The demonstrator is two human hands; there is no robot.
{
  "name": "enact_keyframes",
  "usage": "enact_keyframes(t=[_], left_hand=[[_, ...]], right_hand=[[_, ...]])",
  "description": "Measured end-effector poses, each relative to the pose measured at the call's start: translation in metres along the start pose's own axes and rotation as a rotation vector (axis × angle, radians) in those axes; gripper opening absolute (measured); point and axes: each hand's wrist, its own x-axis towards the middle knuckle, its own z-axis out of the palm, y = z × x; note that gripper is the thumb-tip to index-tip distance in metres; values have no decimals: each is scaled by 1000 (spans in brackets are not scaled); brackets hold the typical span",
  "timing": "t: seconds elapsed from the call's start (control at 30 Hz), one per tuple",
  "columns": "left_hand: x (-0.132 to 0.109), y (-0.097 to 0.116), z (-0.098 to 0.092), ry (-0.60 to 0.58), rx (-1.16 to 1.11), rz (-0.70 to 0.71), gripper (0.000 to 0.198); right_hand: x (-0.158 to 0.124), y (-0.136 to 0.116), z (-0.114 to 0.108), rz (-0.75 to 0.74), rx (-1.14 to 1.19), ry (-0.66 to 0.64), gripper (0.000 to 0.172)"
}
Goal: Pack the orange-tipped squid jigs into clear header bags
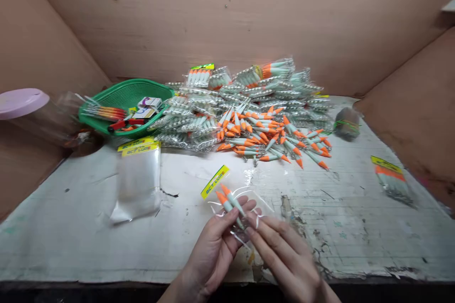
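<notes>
Brownish-pink walls (177, 23) were set around a pale, scuffed work surface (81, 246), on which a heap of orange-tipped lures (263, 128) was spread in front of piled filled packets (199, 104). To the left of the pile, a green basket (122, 92) was seen, and nearer, flat clear bags (138, 184) were stacked. At the far right, one packet (393, 180) was laid apart.

Near the front edge, two pale lures (227, 202) were held over the surface, apparently within a clear bag (261, 199) with a yellow header (215, 182); whether they were wholly inside could not be told through the glare. Bag and lures were gripped by the left hand (220, 246), the thumb laid over the bodies and the fingers spread beneath. The lower end of the bag was touched by the bunched fingertips of the right hand (284, 251); whether anything was pinched there could not be told for blur.

The lures were judged light and stiff, with smooth bodies likely to be slippery under film; the bag was judged thin, limp and easily creased. The thick middle of the bodies seemed the surest place to be gripped, and the bag seemed best held by an edge, clear of the pointed tips.
</notes>
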Motion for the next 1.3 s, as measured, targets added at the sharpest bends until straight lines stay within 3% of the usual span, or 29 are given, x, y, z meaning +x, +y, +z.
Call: enact_keyframes(t=[0.1,0.2,0.27,0.37,0.47,0.53,0.7,0.8,1.03,1.17,1.3], left_hand=[[1,0,-2,73,-11,2,40],[1,6,-1,125,17,19,56],[0,10,1,137,4,10,55],[-2,12,6,153,-30,-16,50],[-4,13,7,177,-25,-25,50],[-5,15,5,203,-3,-4,51],[-7,25,3,275,97,83,43],[-3,25,4,292,137,104,37],[11,17,-15,315,111,102,34],[9,22,-25,355,96,150,32],[7,27,-25,356,68,165,31]], right_hand=[[2,11,-11,59,84,132,29],[-3,56,-22,401,-37,224,21],[-7,99,-20,639,-218,115,12],[-7,157,-1,686,-244,-6,16],[-4,184,17,690,-217,-66,15],[-4,186,15,693,-179,-95,17],[-20,175,-18,645,-8,-205,16],[-32,171,-25,609,44,-247,17],[-35,146,-1,522,-72,-112,24],[-17,119,21,313,-55,-167,22],[9,109,53,157,-88,-243,24]])
